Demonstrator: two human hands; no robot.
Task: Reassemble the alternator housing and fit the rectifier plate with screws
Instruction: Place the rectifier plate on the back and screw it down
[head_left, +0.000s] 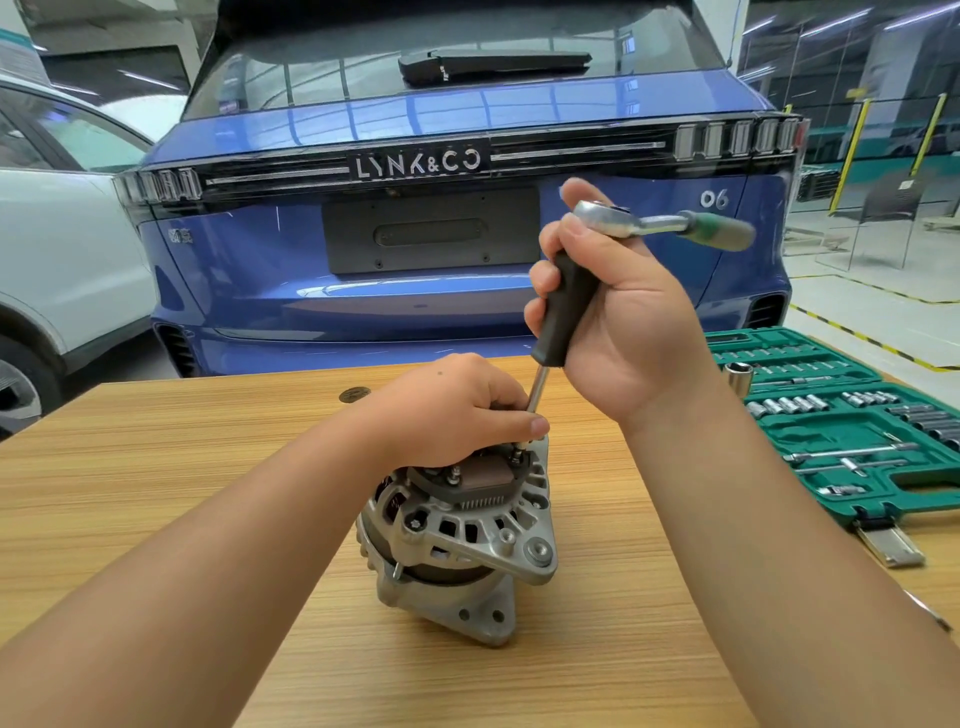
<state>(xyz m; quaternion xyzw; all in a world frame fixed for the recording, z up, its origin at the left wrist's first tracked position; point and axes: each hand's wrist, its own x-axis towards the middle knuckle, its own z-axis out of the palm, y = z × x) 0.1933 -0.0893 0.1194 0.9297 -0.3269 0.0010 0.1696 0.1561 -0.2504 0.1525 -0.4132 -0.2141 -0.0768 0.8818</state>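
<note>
A silver alternator (457, 540) stands on end on the wooden table (156, 467), its dark rectifier plate (483, 478) on top with small studs sticking up. My left hand (447, 410) rests on the plate's top, its fingers around the lower end of a steel shaft (537, 389). My right hand (618, 312) grips the black handle (566, 306) of this driver extension, held nearly upright over a stud at the plate's right edge. A chrome ratchet (660, 223) with a green grip sits on the handle's top and points right.
An open green socket case (852, 415) with several sockets and bars lies at the table's right edge, a loose socket (737, 376) beside it. A dark round disc (355, 395) lies at the table's far side. A blue car (441, 208) and a white car (52, 249) stand behind.
</note>
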